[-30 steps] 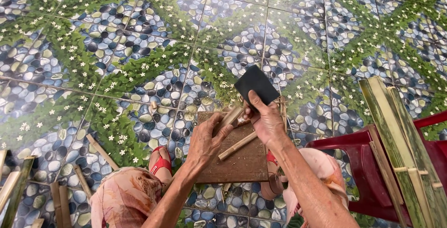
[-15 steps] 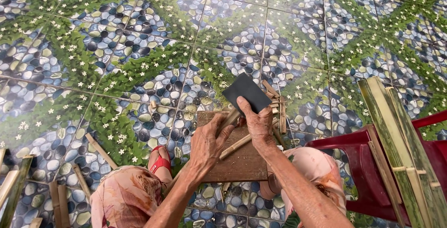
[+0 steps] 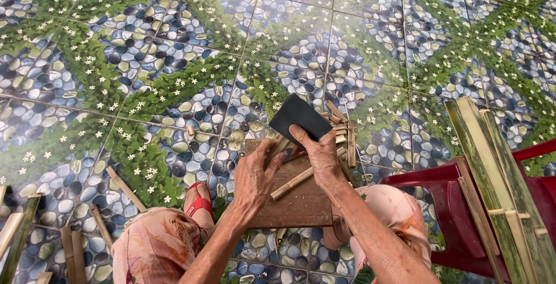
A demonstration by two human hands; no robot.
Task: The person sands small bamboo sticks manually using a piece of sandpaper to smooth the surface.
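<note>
We count two hands, left hand (image 3: 255, 174) and right hand (image 3: 321, 153), one dark blade (image 3: 300, 117), one wooden board (image 3: 295, 194), one red stool (image 3: 457, 214), two red sandals (image 3: 200, 200)

Blade (image 3: 299, 117) in right hand (image 3: 322, 155): dark matt metal, flat, no shine. Board (image 3: 301, 200) under hands: brown wood, rough, scuffed. Stick (image 3: 294, 183) on it & pile of short pieces (image 3: 341, 130) far side: pale split bamboo, dry, fibrous. Long strips (image 3: 492, 174) at right: bamboo, green skin, smooth w/ slight sheen. Stool (image 3: 452, 203): red plastic, glossy. Floor (image 3: 174, 40): glazed tile, pebble-and-leaf print, shiny. Trousers (image 3: 156, 249): soft printed cloth.
</note>
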